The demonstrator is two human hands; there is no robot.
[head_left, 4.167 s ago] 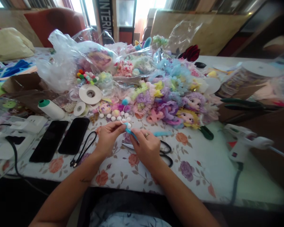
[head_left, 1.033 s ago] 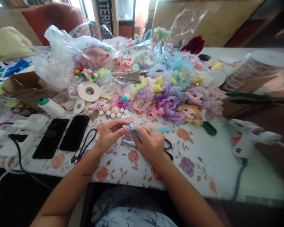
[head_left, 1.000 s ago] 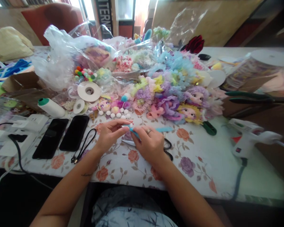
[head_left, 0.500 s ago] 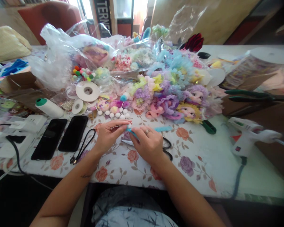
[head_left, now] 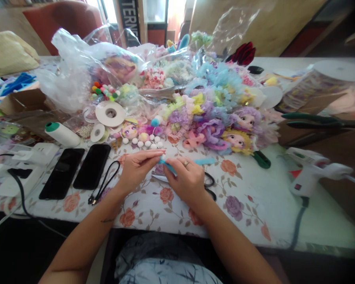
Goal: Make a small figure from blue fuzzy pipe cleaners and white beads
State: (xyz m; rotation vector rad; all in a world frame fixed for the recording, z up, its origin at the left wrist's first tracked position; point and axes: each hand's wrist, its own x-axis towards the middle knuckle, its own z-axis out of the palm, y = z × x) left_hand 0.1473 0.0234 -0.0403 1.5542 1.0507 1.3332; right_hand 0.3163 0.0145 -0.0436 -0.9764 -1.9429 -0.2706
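At the near edge of the table covered with a rose-printed cloth [head_left: 242,197], the person's two hands are meeting over a bright blue fuzzy chenille stem [head_left: 168,167]. The left hand [head_left: 136,169] is lying palm-down with its fingers stretched almost flat toward the right. Its thumb and forefinger are closing in a light pinch on the stem's upper-left tip, where something small and white is showing, too tiny to identify. The right hand [head_left: 185,182], wearing a ring, is curling loosely around the stem's lower part, its thumb pressing it against the bent fingers.

The stem's long axis is running diagonally, from the left fingertips at upper left down and rightward into the right hand's grip, and it is being held just above the cloth. Beyond the right knuckles a paler blue fuzzy length [head_left: 205,161] is pointing right, roughly level; whether it is the same piece is impossible to tell.

Under the right hand a pair of black-handled scissors [head_left: 208,185] is lying on the cloth, blades pointing left. Left of the hands, two black smartphones [head_left: 92,166] are lying side by side, with a black looped cord [head_left: 105,183] just beside them. A white thread cone with a green cap [head_left: 62,134] is lying further back. Behind the hands a heap of pastel frilly dolls [head_left: 213,122] is filling the middle of the table, and a white hot-glue gun [head_left: 310,171] is resting well off to the right.
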